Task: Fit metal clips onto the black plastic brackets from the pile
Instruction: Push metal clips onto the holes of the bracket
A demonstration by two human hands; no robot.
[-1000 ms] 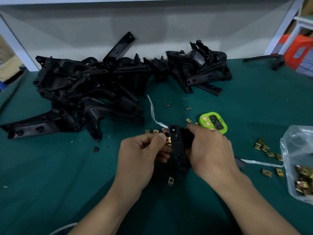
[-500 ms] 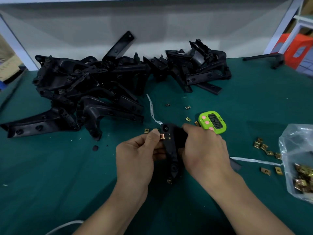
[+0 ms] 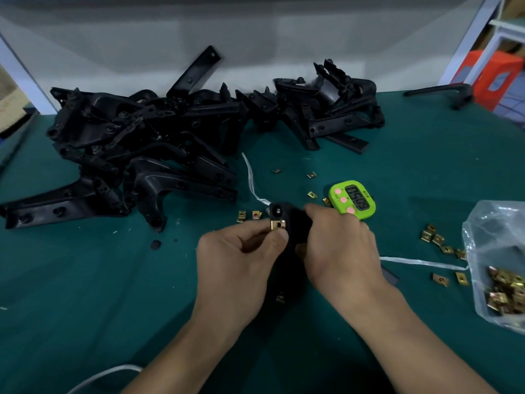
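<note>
Toward the table's (image 3: pixel 85 294) near edge, bracket (image 3: pixel 297 226): my right hand (image 3: pixel 338 251) is gripping it.
Clip (image 3: pixel 277 224): my left hand (image 3: pixel 238 260) is pinching it against the bracket.
Fit: I am aiming to push it on square.

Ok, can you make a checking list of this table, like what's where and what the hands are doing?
Surface: green table cover, with small specks on it.
Job's things: pile of black brackets at the back left; held bracket in the middle; gold clip at its edge; loose clips on the cover; clear bag of clips at the right.
Clutter: green timer; white strip left of it; black round bit.
Hands: left hand pinches the gold clip; right hand grips the held bracket.
Cables: white cord at the bottom edge.
Surroundings: grey wall behind; orange box far right.
</note>
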